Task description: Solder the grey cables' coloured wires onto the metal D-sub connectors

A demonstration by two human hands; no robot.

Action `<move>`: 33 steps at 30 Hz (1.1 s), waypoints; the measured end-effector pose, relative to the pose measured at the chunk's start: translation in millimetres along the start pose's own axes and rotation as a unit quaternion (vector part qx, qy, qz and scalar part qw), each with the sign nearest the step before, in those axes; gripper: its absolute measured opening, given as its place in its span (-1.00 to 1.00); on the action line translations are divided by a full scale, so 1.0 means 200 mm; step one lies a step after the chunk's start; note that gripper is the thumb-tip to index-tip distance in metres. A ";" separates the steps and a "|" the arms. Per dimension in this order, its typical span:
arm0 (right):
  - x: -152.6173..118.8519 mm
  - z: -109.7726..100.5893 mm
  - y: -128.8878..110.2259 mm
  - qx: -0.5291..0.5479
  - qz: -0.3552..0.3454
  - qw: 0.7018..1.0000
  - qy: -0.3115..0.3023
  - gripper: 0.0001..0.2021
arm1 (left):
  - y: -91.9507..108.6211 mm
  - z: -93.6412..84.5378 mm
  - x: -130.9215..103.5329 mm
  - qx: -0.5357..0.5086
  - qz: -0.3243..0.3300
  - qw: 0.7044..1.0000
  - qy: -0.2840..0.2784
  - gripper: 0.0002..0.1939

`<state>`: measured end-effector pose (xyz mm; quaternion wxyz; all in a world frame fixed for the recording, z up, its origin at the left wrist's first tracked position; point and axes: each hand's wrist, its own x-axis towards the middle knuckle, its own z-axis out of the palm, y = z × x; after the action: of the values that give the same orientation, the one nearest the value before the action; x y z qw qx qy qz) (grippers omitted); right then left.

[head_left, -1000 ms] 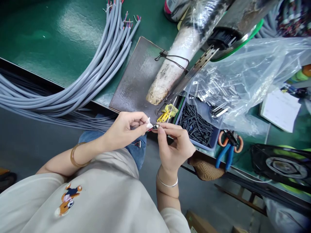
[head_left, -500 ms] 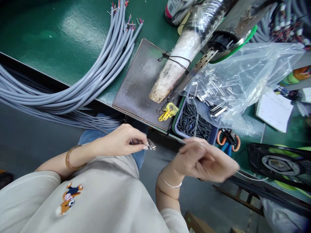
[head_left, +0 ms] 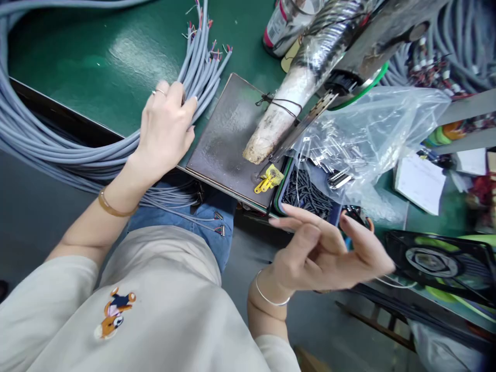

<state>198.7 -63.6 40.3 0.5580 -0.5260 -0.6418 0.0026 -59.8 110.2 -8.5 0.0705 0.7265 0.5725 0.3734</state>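
My left hand (head_left: 165, 124) lies over the bundle of grey cables (head_left: 116, 152), its fingers curled round some of them near the stripped ends (head_left: 220, 54) with coloured wires. My right hand (head_left: 325, 250) hovers in front of the bench edge, fingers apart and nothing visible in it. Two small cable connectors (head_left: 220, 230) on thin grey leads rest on the blue jeans over my lap. Close beyond my right hand stands a bin of short black pieces (head_left: 306, 191), partly covered by a clear bag (head_left: 403, 113) with metal connector parts.
A dark flat plate (head_left: 217, 139) lies at the bench edge, with a wrapped white tube (head_left: 271, 119) above it. Yellow clips (head_left: 265, 183) sit on its corner. To the right are a black fan (head_left: 442, 263) and a paper pad (head_left: 420, 181).
My left hand has moved from above my lap, where it held a small connector, up to the cable bundle. Connectors now lie on the jeans. My right hand's fingers have spread.
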 end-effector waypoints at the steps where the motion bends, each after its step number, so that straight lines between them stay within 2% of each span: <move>1: 0.02 0.03 -0.01 -0.006 -0.023 1.000 0.004 -0.63 | -0.02 0.00 -0.01 0.002 0.022 1.000 -0.014 -0.82; 3: 0.04 0.07 -0.01 -0.035 -0.031 0.999 0.009 -0.71 | -0.01 -0.03 -0.07 0.006 0.083 0.996 -0.027 -0.87; 6: 0.04 0.07 0.01 -0.053 -0.021 0.998 0.007 -0.81 | 0.05 -0.13 -0.21 0.016 0.182 0.983 -0.009 -0.92; 7: 0.04 0.06 0.02 -0.044 -0.029 0.999 0.013 -0.81 | 0.07 -0.16 -0.25 0.015 0.180 0.984 -0.004 -0.91; 9: 0.04 0.05 0.04 -0.011 -0.038 0.999 0.023 -0.78 | 0.08 -0.22 -0.31 -0.014 0.153 0.987 0.046 -0.92; 11: 0.05 0.05 0.06 0.024 -0.041 0.998 0.030 -0.77 | 0.07 -0.28 -0.34 -0.084 0.069 0.989 0.105 -0.94; 13: 0.07 0.05 0.07 0.051 -0.068 0.995 0.056 -0.78 | 0.07 -0.32 -0.35 -0.191 -0.028 0.969 0.152 -0.87; 14: 0.08 0.06 0.07 0.061 -0.091 0.991 0.081 -0.80 | 0.07 -0.33 -0.35 -0.231 -0.055 0.956 0.169 -0.83; 15: 0.09 0.06 0.07 0.070 -0.119 0.984 0.112 -0.82 | 0.07 -0.33 -0.35 -0.255 -0.069 0.951 0.163 -0.81; 17: 0.12 0.07 0.07 0.083 -0.156 0.972 0.155 -0.87 | 0.10 -0.33 -0.34 -0.259 -0.044 0.954 0.146 -0.80; 19: 0.13 0.07 0.05 0.080 -0.150 0.971 0.170 -0.85 | 0.14 -0.29 -0.33 -0.254 -0.012 0.957 0.142 -0.79; 21: 0.13 0.08 0.04 0.068 -0.136 0.973 0.176 -0.83 | 0.18 -0.25 -0.30 -0.279 -0.022 0.948 0.153 -0.78; 23: 0.13 0.08 0.04 0.060 -0.130 0.971 0.190 -0.83 | 0.22 -0.21 -0.27 -0.349 -0.053 0.929 0.115 -0.74; 24: 0.12 0.07 0.04 0.057 -0.132 0.971 0.192 -0.83 | 0.25 -0.20 -0.26 -0.390 -0.062 0.916 0.075 -0.71; 27: 0.09 0.05 0.04 0.032 -0.117 0.975 0.187 -0.81 | 0.34 -0.20 -0.24 -0.496 -0.069 0.861 -0.093 -0.63; 29: 0.07 0.03 0.03 0.008 -0.073 0.986 0.152 -0.81 | 0.41 -0.20 -0.24 -0.549 -0.079 0.805 -0.213 -0.67; 31: 0.06 0.01 0.01 -0.011 -0.004 0.996 0.091 -0.83 | 0.47 -0.19 -0.26 -0.576 -0.100 0.744 -0.323 -0.72; 33: 0.06 0.01 -0.01 -0.015 0.077 0.997 0.016 -0.85 | 0.51 -0.17 -0.28 -0.583 -0.129 0.698 -0.396 -0.73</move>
<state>199.2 -55.4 49.5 0.5587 -0.5819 -0.5904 0.0277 -4.6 15.5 44.5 0.7475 0.5400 0.2472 0.2977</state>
